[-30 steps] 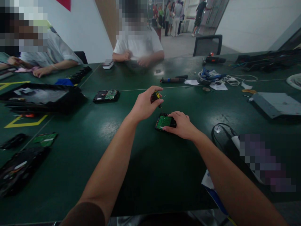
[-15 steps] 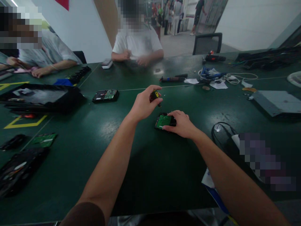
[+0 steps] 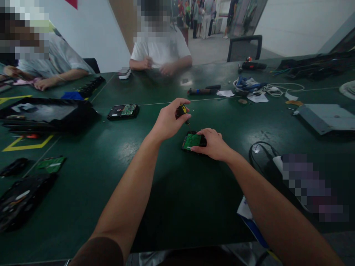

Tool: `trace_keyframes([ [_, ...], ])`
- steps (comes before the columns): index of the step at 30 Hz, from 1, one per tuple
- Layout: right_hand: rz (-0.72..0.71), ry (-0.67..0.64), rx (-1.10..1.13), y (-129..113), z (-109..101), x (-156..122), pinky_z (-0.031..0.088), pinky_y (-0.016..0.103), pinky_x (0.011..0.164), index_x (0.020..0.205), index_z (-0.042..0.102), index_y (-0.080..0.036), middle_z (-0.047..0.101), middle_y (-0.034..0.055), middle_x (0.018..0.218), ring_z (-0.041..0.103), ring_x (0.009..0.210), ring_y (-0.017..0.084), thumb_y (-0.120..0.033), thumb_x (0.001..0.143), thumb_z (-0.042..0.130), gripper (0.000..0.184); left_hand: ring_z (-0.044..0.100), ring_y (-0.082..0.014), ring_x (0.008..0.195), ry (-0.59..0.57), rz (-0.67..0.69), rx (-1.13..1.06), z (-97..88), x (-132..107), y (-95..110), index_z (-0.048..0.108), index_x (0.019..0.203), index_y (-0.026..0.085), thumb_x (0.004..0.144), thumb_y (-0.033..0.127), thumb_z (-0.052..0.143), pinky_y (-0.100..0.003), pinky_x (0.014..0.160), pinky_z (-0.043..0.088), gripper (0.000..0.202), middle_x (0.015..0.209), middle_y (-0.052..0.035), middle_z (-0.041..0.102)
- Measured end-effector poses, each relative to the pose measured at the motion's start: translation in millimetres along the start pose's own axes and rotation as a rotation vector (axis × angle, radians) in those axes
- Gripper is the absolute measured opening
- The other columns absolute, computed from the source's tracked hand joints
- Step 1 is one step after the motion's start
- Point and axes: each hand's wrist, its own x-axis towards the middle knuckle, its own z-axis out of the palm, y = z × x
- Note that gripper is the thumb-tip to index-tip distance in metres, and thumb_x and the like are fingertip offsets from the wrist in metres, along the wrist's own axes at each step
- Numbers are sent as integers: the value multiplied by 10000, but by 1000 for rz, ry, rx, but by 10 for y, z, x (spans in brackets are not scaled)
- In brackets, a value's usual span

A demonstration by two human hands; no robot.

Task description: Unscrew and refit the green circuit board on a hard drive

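Observation:
A hard drive (image 3: 192, 140) lies on the green table, its green circuit board facing up. My right hand (image 3: 211, 144) is closed around the drive's right end, thumb on the near side and fingers on the far side. In my left hand (image 3: 172, 119) is a screwdriver (image 3: 182, 109) with a black and yellow handle, gripped between thumb and fingers. Its shaft slants down toward the drive's far left edge. Whether the tip touches a screw there is too small to tell.
Another hard drive (image 3: 122, 111) lies to the left. A black plastic casing (image 3: 47, 114) and loose boards (image 3: 51, 164) are further left. On the right are a metal box (image 3: 327, 117), bundled cables (image 3: 249, 87) and a dark cable (image 3: 259, 144). Two people sit across the table.
My left hand has lowered the screwdriver slightly, bringing its shaft down to the drive's far edge. My right hand keeps its hold on the drive. The whole view has shifted slightly.

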Motion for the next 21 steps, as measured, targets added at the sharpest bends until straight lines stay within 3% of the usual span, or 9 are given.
trace_keyframes([
  [21, -13, -7, -5, 17, -7, -14, 401, 587, 1069, 1350, 603, -223, 599, 157, 1409, 519, 1328, 409, -700, 821, 721, 722, 716, -183, 907, -18, 10, 22, 25, -5, 2, 634, 1292, 226, 886, 149, 724, -356, 845, 590, 423, 1091, -52, 748],
])
